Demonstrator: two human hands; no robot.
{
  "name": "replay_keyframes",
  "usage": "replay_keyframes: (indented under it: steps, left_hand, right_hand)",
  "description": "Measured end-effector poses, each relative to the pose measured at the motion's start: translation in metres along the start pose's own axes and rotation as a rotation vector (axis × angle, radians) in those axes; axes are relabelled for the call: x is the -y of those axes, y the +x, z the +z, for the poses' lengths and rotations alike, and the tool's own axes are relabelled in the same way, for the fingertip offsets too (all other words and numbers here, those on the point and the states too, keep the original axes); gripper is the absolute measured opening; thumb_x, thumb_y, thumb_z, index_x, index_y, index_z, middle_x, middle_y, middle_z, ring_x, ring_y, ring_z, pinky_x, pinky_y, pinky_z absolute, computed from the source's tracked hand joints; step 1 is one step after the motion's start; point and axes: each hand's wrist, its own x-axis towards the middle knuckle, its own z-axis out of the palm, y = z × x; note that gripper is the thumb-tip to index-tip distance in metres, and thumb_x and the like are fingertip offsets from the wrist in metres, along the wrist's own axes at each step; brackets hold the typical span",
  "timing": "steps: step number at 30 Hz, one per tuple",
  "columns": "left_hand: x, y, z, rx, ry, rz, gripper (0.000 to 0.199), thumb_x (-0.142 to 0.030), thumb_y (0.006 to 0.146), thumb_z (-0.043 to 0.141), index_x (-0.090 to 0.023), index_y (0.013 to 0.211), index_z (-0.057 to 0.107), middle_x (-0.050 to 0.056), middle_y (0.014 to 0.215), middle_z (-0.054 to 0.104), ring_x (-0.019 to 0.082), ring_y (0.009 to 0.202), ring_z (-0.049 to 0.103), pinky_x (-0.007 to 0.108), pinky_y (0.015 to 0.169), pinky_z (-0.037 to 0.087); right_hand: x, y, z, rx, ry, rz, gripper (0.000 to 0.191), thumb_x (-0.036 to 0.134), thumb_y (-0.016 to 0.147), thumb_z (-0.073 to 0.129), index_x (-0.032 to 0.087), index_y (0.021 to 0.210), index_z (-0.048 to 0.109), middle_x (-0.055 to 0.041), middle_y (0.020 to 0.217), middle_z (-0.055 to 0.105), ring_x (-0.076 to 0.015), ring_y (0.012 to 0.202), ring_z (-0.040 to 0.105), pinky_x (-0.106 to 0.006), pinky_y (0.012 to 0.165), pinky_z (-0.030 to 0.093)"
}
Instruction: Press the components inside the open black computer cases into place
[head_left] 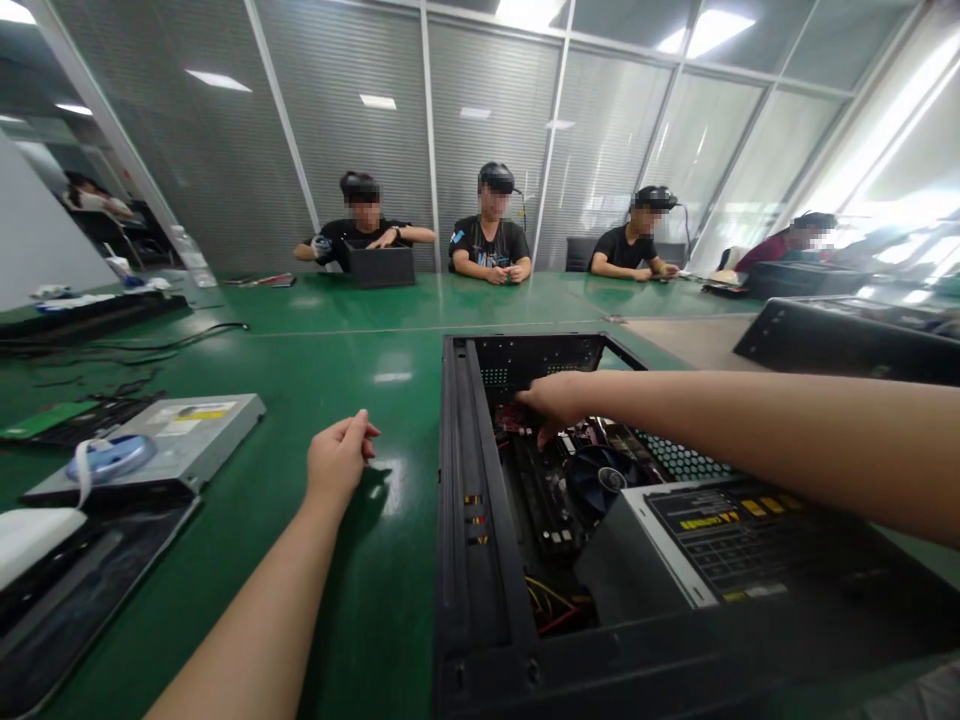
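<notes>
A black computer case (480, 600) lies on its side on the green table, its upper side uncovered. My right hand (559, 398) reaches into the far part of the case. Its fingers are apart, over a small red circuit board (511, 418); whether they touch it I cannot tell. Nearer to me are a dark CPU fan (600, 478) and a power supply (720, 540) with a printed label, partly under my right forearm. To the left of the case my left hand (339, 458) is closed above the table, fingers curled together; anything in it is hidden.
At the left lie an optical drive (202, 430), a roll of blue tape (112, 458), a green circuit board (52, 420) and black cables (187, 340). Another dark case (847, 335) stands at the right. Several people sit across the table (337, 345).
</notes>
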Motion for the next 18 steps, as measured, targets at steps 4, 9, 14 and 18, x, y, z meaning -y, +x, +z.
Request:
replay_keyframes:
  steps: [4, 9, 14, 18]
  left_hand:
    - [-0.002, -0.001, 0.001, 0.002, -0.010, 0.012, 0.041, -0.051, 0.087, 0.052, -0.018, 0.068, 0.066, -0.001, 0.050, 0.056, 0.012, 0.042, 0.049, 0.023, 0.043, 0.040]
    - [-0.003, -0.002, 0.002, -0.006, -0.010, -0.002, 0.040, -0.050, 0.086, 0.052, -0.018, 0.068, 0.066, -0.001, 0.050, 0.056, 0.012, 0.042, 0.050, 0.023, 0.043, 0.041]
    - [-0.003, -0.002, 0.003, 0.017, 0.004, 0.009, 0.040, -0.050, 0.086, 0.052, -0.018, 0.067, 0.066, 0.000, 0.049, 0.056, 0.012, 0.041, 0.049, 0.023, 0.042, 0.040]
    - [-0.004, -0.003, 0.003, 0.012, 0.002, 0.001, 0.039, -0.049, 0.085, 0.051, -0.018, 0.067, 0.066, 0.000, 0.050, 0.056, 0.012, 0.042, 0.050, 0.023, 0.043, 0.041]
  right_hand:
    - [0.005, 0.000, -0.004, -0.022, -0.057, -0.006, 0.072, 0.046, 0.070, 0.078, 0.017, 0.132, 0.057, -0.0175, 0.112, 0.069, -0.0345, 0.098, 0.068, -0.037, 0.073, 0.052]
    - [0.004, 0.001, -0.011, -0.209, -0.179, -0.032, 0.033, 0.018, 0.081, 0.064, 0.014, 0.114, 0.069, -0.0188, 0.113, 0.067, -0.0308, 0.094, 0.069, -0.037, 0.075, 0.054]
    - [-0.015, 0.005, -0.012, -0.187, -0.204, 0.023, 0.027, 0.012, 0.086, 0.057, 0.013, 0.107, 0.073, -0.0181, 0.116, 0.068, -0.0291, 0.100, 0.068, -0.037, 0.084, 0.052]
    - [-0.015, 0.007, -0.017, -0.223, -0.159, 0.053, 0.026, 0.012, 0.088, 0.055, 0.011, 0.107, 0.072, -0.0180, 0.113, 0.070, -0.0271, 0.102, 0.068, -0.036, 0.089, 0.050]
